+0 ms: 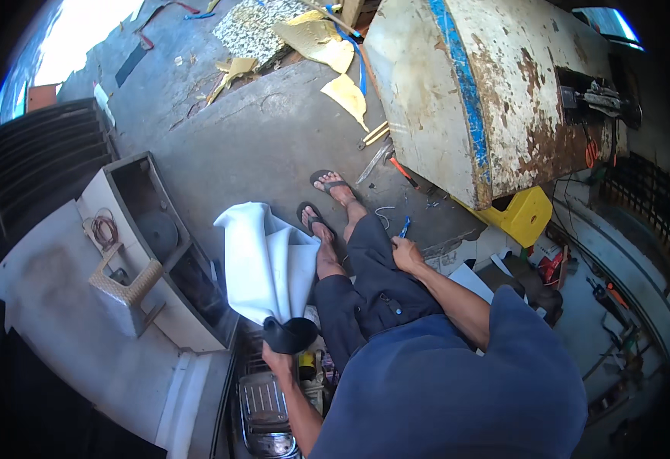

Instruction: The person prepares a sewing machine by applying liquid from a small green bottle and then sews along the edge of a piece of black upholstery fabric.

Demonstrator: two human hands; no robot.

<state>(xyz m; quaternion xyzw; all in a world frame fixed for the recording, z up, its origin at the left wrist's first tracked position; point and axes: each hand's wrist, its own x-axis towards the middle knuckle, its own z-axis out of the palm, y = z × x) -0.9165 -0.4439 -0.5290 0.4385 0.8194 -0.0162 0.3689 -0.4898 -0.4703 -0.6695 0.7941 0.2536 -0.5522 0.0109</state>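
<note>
My left hand (275, 358) grips a black, curved piece of material (290, 335) beside my left leg; some of its fingers are hidden. Right above that piece, a large white flexible sheet (262, 260) hangs in folds next to my shins. Whether the black piece is part of the sheet or separate, I cannot tell. By my right knee, my right hand (407, 255) is closed around a slim blue-handled tool (404, 227), which looks like a cutter knife. Its tip points away from me, over the floor.
A worn, peeling table (442, 92) stands at the far right, with a yellow stool (515, 218) under its near edge. An orange-handled tool (404, 173) lies on the floor near yellow foam scraps (345, 99). At left is an open beige cabinet (132, 229); a metal rack (265, 405) sits below.
</note>
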